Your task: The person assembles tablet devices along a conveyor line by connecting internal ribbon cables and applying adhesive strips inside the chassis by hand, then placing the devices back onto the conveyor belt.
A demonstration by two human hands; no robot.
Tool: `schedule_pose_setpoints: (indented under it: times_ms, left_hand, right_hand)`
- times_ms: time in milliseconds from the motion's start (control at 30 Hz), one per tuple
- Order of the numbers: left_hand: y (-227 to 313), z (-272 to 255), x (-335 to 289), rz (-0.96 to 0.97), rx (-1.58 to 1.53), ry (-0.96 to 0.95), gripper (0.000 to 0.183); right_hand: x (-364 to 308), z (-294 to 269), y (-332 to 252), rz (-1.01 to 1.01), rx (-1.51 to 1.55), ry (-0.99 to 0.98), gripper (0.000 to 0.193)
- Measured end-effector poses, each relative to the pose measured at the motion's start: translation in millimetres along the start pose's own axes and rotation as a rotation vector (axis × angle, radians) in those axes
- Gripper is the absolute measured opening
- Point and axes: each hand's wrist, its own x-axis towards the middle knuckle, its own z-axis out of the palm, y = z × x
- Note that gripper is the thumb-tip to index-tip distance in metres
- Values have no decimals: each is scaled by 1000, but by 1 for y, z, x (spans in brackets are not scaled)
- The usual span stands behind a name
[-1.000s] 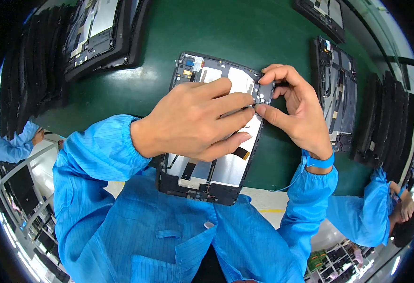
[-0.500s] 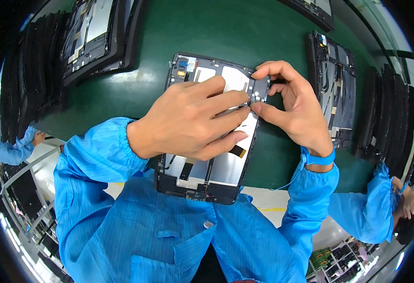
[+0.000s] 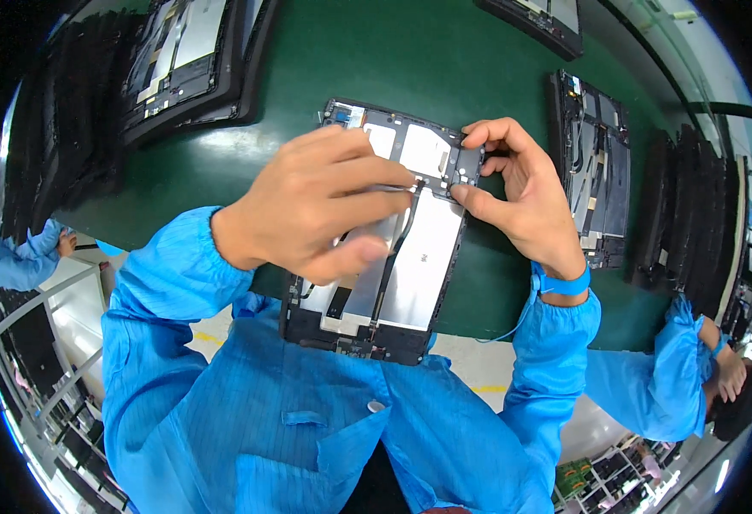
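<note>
An opened tablet (image 3: 440, 248) with a black frame and silver inner plates lies tilted at the table's front edge. A narrow black flex cable (image 3: 390, 265) runs up its middle. My left hand (image 3: 320, 201) hovers over the tablet's left half, slightly blurred. Its index and middle fingertips reach the cable's upper end, while the thumb stands apart. Whether anything thin lies between those fingers I cannot make out. My right hand (image 3: 526, 193) grips the tablet's upper right edge, thumb on the inner face and fingers bent at the rim. A blue wrist strap (image 3: 562, 283) circles that wrist.
Open tablets (image 3: 174, 68) lie stacked at the upper left, beside a row of black slabs (image 3: 63, 128). At the right are another open tablet (image 3: 594, 167) and more black slabs (image 3: 684, 214). Blue-sleeved co-workers' hands (image 3: 730, 373) (image 3: 65, 243) show at both sides.
My left hand has moved left, its thumb drawing away from the fingertips. More of the flex cable and right plate shows; the gold-ended piece there is out of sight. My right hand keeps its grip.
</note>
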Motion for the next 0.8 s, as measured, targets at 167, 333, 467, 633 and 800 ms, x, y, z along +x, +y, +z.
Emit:
schedule_pose_setpoints:
  times_ms: [167, 333, 467, 633, 800]
  left_hand:
    - [7, -27, -42, -12, 95, 121, 49]
    - [16, -40, -82, 136, 183, 45, 59]
    - [16, -42, -90, 234, 187, 27, 52]
    - [17, -37, -94, 351, 100, 9, 50]
    - [20, -35, -96, 371, 81, 57, 48]
  right_hand:
    - [-4, -2, -5, -41, 32, -6, 56]
    - [-1, 3, -13, -297, -369, 164, 50]
    - [0, 42, -53, -470, -580, -29, 40]
    - [17, 89, -54, -574, -649, -277, 36]
    - [15, 95, -46, -628, -658, -291, 22]
